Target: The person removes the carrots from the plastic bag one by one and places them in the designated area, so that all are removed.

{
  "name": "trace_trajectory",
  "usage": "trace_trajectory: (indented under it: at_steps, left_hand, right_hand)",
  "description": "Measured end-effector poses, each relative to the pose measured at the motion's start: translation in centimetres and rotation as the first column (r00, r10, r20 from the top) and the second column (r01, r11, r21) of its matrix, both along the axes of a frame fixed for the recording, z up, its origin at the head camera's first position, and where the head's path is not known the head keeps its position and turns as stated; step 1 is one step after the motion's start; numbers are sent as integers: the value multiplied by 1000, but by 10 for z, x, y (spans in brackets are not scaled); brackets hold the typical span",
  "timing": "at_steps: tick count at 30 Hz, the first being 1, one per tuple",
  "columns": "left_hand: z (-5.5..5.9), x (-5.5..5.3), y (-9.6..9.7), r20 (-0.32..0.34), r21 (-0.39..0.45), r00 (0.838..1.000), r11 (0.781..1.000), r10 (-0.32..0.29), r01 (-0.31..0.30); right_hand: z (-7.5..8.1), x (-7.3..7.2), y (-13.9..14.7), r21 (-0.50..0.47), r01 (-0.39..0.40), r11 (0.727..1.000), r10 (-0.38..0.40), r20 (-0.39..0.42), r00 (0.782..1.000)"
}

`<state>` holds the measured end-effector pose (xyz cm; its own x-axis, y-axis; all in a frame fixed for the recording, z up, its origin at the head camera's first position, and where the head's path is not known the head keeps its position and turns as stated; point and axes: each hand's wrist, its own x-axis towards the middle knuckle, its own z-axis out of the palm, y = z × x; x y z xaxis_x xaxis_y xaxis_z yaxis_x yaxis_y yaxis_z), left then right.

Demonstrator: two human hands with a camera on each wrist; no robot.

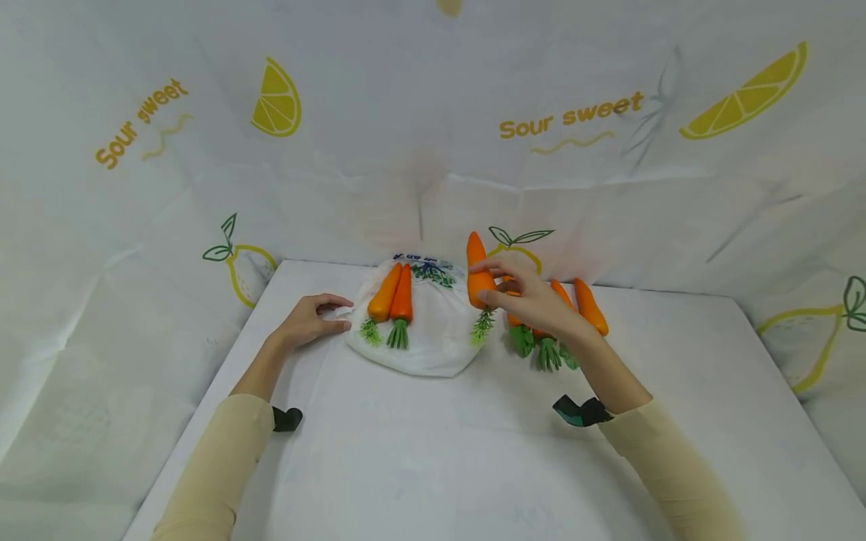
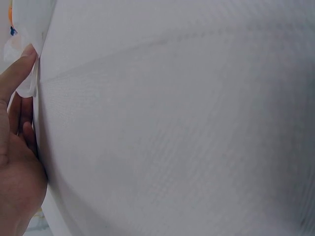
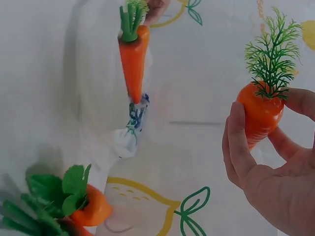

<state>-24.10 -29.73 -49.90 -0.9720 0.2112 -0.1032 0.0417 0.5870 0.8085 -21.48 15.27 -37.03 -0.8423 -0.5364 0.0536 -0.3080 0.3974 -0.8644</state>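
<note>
My right hand (image 1: 531,293) grips an orange toy carrot (image 1: 479,282) between thumb and fingers, tip up and feathery green leaves down, above the right side of a white plastic bag (image 1: 433,353). In the right wrist view the fingers wrap the carrot's thick end (image 3: 261,110), just below the leaves. Two more carrots (image 1: 382,297) (image 1: 402,297) lie side by side on the bag's left part. At the bag's left edge rests my left hand (image 1: 304,321), its thumb and fingers apart. The left wrist view shows the thumb (image 2: 22,69) touching the thin plastic (image 2: 27,86).
Right of the bag, partly behind my right forearm, lie several more carrots (image 1: 591,306) with green leaves (image 1: 548,353). Everything is on a white-covered table (image 1: 419,451). A white cloth with lemon prints (image 1: 419,165) rises behind it and at the sides.
</note>
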Motion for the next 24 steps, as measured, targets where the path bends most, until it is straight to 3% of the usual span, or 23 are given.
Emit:
trace_trajectory:
  at_steps: [9,14,24]
  left_hand:
    - [0,-1,1,-13,-17,1000,1000,-2,2]
    - [-2,-1,0,-7,-14,1000,1000,0,0]
    - [-3,-2,-2,-18,-14,1000,1000,-5,5]
  right_hand:
    - [-19,31,36,124,14,992,-14,-6,1000]
    - [-32,44,46,152,4,988,-9,34,999]
    - [-61,51,46,185,-56,981,43,76,996]
